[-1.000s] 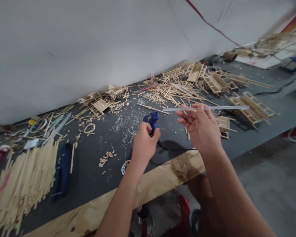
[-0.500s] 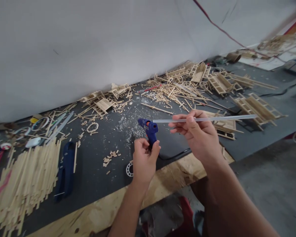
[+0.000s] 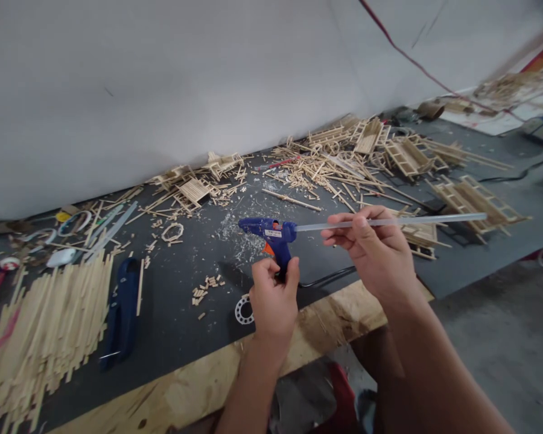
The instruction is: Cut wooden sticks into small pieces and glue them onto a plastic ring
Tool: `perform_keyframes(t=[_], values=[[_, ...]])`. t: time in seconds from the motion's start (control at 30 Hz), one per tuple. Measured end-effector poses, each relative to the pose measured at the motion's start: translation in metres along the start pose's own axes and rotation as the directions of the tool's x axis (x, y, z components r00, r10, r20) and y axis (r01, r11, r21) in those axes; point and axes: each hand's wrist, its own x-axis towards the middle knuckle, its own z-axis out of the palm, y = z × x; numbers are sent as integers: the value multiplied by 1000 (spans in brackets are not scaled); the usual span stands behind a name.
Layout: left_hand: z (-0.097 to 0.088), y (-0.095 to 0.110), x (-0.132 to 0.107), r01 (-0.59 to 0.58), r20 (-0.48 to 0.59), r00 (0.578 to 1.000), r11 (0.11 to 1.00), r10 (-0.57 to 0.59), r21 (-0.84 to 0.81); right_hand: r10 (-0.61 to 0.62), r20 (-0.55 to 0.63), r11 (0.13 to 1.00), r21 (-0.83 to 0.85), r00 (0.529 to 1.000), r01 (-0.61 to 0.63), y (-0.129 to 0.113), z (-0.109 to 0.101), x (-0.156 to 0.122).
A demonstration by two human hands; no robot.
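Observation:
My left hand point(image 3: 276, 289) is closed round the handle of a blue glue gun point(image 3: 271, 230), whose nozzle points left and whose orange trigger shows in front of the grip. Between the thumb and fingers of my right hand point(image 3: 377, 247) is a long translucent glue stick point(image 3: 443, 219), held nearly level. Its left end meets the back of the glue gun; whether it has gone inside cannot be made out. A black cord trails from behind my left hand. A white ring with holes point(image 3: 244, 310) lies beside my left wrist.
Bamboo sticks point(image 3: 49, 331) lie in a stack at left beside a dark blue cutter-like tool point(image 3: 121, 310). Short cut pieces point(image 3: 207, 286) sit mid-table. Small stick-built models point(image 3: 477, 202) and loose sticks point(image 3: 317, 172) spread along the back and right. The table has a wooden front edge point(image 3: 199, 383).
The glue gun has turned so that its side and nozzle show more fully. Both hands sit slightly farther right, and the glue stick still meets the gun's back.

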Motion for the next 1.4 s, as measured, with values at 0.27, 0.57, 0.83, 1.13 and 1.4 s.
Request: perform_keyframes(t=[0.27, 0.57, 0.83, 1.13, 1.4], values=[[-2, 6, -2, -50, -88, 994, 991, 62, 125, 46, -30, 997, -53, 998, -48, 7, 3, -1], [-4, 11, -6, -77, -65, 995, 997, 78, 8, 25, -77, 999, 40, 997, -22, 19, 13, -6], [-3, 2, -6, -233, -89, 968, 971, 237, 48, 88, -138, 995, 65, 987, -80, 29, 19, -7], [-2, 5, -8, -121, -9, 993, 981, 121, -150, 145, -128, 983, 134, 981, -128, 28, 24, -5], [-4, 1, -7, -170, -14, 985, 975, 170, -145, 97, -156, 995, 34, 983, -93, 26, 17, -2]])
